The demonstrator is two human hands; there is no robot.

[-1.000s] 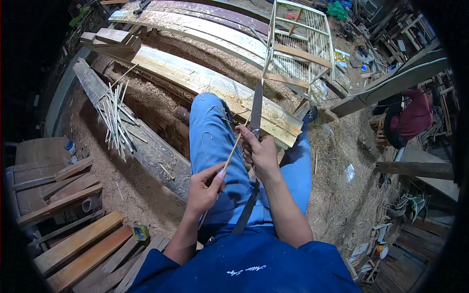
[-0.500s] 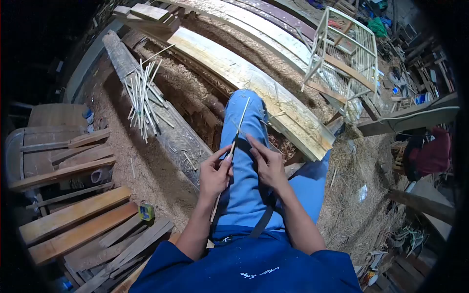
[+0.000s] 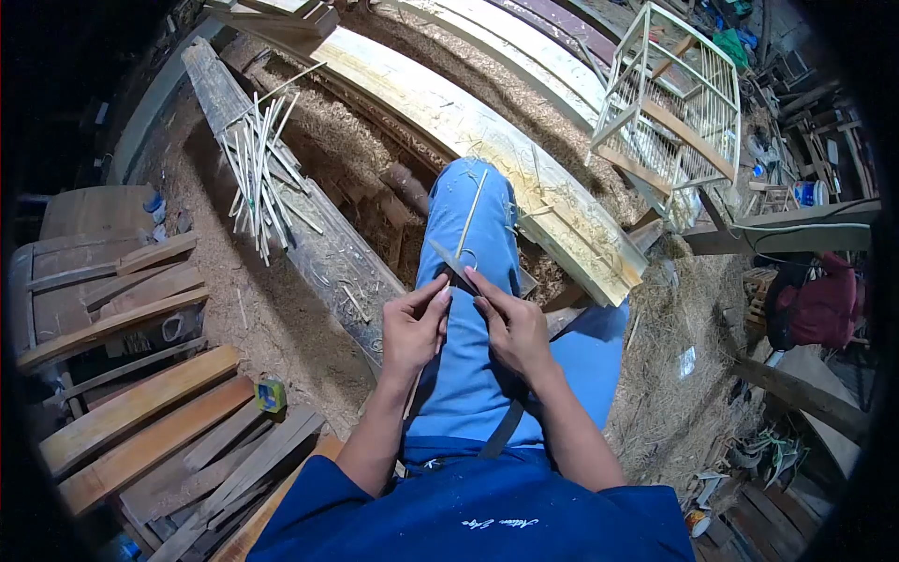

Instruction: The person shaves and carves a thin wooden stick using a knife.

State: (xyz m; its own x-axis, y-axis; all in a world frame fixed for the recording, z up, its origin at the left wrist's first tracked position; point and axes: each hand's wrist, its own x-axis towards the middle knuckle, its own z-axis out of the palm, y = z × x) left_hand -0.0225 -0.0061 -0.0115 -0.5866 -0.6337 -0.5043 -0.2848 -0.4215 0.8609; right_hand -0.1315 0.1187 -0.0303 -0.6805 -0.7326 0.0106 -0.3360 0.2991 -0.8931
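Observation:
A thin bamboo stick (image 3: 473,212) slants up over my raised knee, its lower end running back under my left forearm. My left hand (image 3: 412,330) pinches this stick between thumb and fingers. In my right hand (image 3: 515,330) is a knife, closed in the fingers; its narrow blade (image 3: 444,255) points up and left across the stick. The handle is hidden by the hand. A fine curl of shaving (image 3: 471,257) stands beside the blade. Both hands are close together above the blue trouser leg (image 3: 459,365).
Several pale sticks (image 3: 257,178) lie in a loose bundle on a grey plank (image 3: 323,248) at left. A thick timber beam (image 3: 421,108) crosses ahead, strewn with shavings. A slatted cage (image 3: 670,103) stands at upper right. Stacked boards (image 3: 154,440) and a tape measure (image 3: 271,395) lie lower left.
The knife blade has swung from nearly in line with the stick to lying across it, tilted up-left. A shaving curl now shows near it. My right hand has shifted slightly closer to my left.

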